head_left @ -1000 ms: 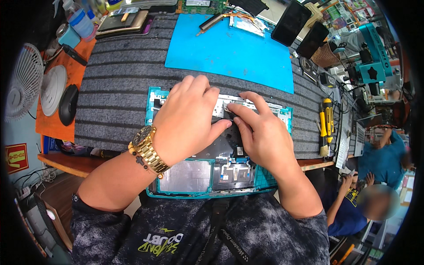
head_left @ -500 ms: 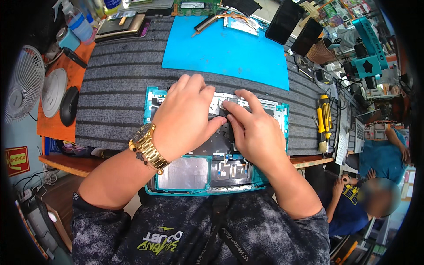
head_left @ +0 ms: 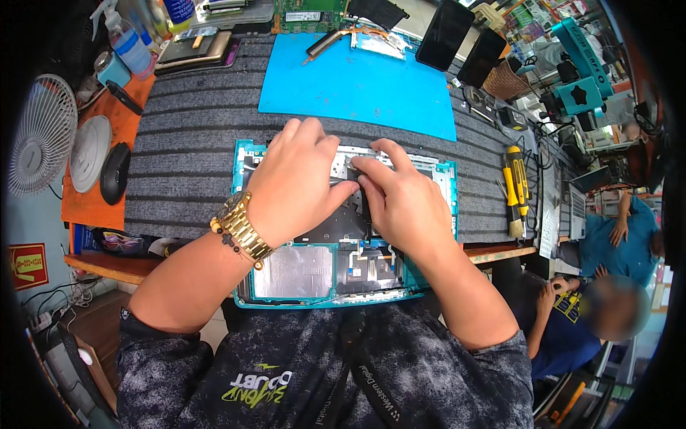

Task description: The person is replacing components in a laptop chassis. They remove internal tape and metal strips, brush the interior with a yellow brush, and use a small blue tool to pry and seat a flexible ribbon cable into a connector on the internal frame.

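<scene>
An opened laptop casing [head_left: 294,270] with a teal rim lies in front of me, its inside facing up. It has a black and silver interior, with a touchpad section and ribbon cables near me. My left hand [head_left: 293,186] is closed over its far left part, fingers bent at the far edge and thumb pointing toward the middle; the fingertips are hidden. My right hand [head_left: 404,200] is at the far middle, thumb and index finger close together by a metal plate [head_left: 343,166]. Whatever sits between them is too small to make out.
A blue mat [head_left: 357,86] holds a copper heat pipe [head_left: 325,45]. A yellow-black screwdriver [head_left: 517,182] and a brush [head_left: 516,227] lie at right. A mouse [head_left: 114,172] and a fan [head_left: 43,136] stand left. Two other people [head_left: 557,314] sit at right.
The view has shifted slightly, so the surroundings sit a little differently. Both hands stay on the same part of the laptop casing, with only slight finger movement.
</scene>
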Motion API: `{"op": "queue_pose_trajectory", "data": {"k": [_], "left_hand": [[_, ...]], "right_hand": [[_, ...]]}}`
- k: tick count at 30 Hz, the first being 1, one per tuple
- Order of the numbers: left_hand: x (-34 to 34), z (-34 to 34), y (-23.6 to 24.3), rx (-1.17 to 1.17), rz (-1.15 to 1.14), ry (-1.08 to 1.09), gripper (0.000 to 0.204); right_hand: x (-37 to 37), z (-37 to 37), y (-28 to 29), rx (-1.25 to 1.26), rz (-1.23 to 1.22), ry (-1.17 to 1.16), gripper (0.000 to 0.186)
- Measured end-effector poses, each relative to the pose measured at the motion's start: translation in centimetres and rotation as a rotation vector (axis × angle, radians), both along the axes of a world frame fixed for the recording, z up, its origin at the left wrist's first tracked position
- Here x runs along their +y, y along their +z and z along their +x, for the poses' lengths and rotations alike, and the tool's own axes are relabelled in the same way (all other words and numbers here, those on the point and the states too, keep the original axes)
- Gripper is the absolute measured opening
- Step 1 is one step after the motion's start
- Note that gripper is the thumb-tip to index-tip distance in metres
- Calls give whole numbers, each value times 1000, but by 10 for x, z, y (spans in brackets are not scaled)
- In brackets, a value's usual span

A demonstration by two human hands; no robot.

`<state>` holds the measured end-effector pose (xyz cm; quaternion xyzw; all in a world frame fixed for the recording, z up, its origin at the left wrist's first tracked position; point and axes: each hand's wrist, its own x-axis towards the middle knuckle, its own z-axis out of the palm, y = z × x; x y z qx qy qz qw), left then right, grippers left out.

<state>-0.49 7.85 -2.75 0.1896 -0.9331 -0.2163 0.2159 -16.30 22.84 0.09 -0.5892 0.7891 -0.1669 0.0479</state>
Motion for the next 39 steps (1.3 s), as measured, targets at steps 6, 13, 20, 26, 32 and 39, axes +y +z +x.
{"op": "queue_pose_trajectory", "data": {"k": [6,13,20,26,32,39], "left_hand": [[-1,0,-4,47,-2,-4,60],[16,-11,-9,149,53,-72,54],[20,-10,-5,126,76,-96,37],[20,-10,-6,162,111,-67,25],[21,-8,-6,196,104,-80,21],[19,-7,-4,199,121,-95,23]], "right_hand": [[-1,-11,8,-17,5,57,24],[23,-36,16,-1,38,101,24],[31,-44,15,-44,42,111,25],[25,-46,23,-69,70,114,25],[21,-55,35,29,122,194,24],[21,-64,40,-149,109,179,26]]}}
